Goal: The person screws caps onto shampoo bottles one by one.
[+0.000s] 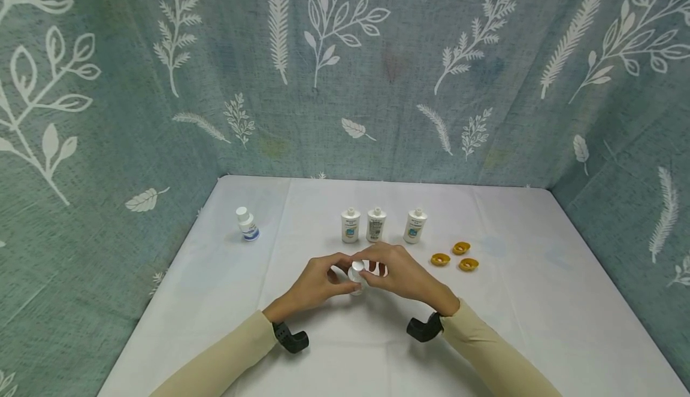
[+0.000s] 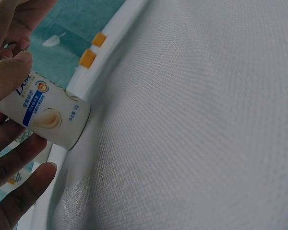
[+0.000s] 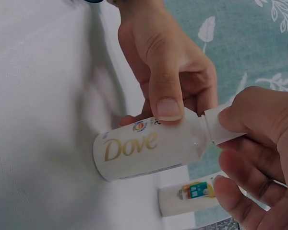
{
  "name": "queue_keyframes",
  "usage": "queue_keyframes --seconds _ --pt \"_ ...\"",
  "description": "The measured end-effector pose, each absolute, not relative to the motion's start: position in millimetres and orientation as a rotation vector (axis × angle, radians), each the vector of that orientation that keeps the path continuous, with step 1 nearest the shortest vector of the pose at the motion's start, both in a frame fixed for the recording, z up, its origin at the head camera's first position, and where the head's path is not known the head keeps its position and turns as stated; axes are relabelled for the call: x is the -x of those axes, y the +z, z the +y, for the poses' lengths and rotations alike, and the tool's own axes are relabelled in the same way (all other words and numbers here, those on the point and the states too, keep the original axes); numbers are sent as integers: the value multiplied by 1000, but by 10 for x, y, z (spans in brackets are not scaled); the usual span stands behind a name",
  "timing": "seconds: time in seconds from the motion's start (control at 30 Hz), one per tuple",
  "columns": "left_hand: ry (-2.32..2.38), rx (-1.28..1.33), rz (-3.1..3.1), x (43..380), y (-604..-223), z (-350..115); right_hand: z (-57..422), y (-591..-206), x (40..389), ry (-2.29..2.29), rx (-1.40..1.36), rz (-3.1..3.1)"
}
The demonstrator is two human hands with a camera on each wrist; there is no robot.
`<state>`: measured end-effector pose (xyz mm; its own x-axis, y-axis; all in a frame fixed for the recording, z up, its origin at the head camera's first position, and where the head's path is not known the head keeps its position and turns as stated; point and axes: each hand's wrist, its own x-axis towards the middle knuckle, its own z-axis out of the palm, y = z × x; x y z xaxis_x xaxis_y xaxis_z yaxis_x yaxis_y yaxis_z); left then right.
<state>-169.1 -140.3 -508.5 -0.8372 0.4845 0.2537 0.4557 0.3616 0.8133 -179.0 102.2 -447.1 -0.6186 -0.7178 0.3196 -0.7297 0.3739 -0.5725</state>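
Note:
A small white Dove bottle (image 3: 134,151) stands near the middle of the white table. My left hand (image 1: 315,280) grips its body, with the thumb on the label side below the shoulder. In the head view my right hand (image 1: 401,271) reaches in from the other side. Its thumb and fingers pinch the white cap (image 3: 220,128) on the bottle's neck. The left wrist view shows the lower part of the Dove bottle (image 2: 53,115), its base right at the cloth. The left hand's lower fingers are spread there.
Beyond the hands stand three white bottles, a left one (image 1: 350,226), a middle one (image 1: 375,225) and a right one (image 1: 415,226). Three yellow caps (image 1: 439,259) lie to their right. A white bottle with a blue label (image 1: 248,224) stands at the far left. Patterned green cloth (image 1: 377,133) walls the table.

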Motion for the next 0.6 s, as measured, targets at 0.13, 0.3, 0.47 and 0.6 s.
queue_keyframes --seconds 0.13,0.3,0.47,0.6 --pt "1518 -877 2566 1688 -5082 -1402 1020 -4481 1787 1097 -1343 -2600" --pt "1531 -884 2557 1684 -5080 -1399 1000 -4480 1768 1137 -1268 -2605" --pt "1531 -884 2555 1693 -5092 -1401 991 -4492 1768 1133 -1223 -2610" --pt "1527 -873 2555 1696 -5092 -1401 1008 -4476 1763 1132 -1219 -2626"
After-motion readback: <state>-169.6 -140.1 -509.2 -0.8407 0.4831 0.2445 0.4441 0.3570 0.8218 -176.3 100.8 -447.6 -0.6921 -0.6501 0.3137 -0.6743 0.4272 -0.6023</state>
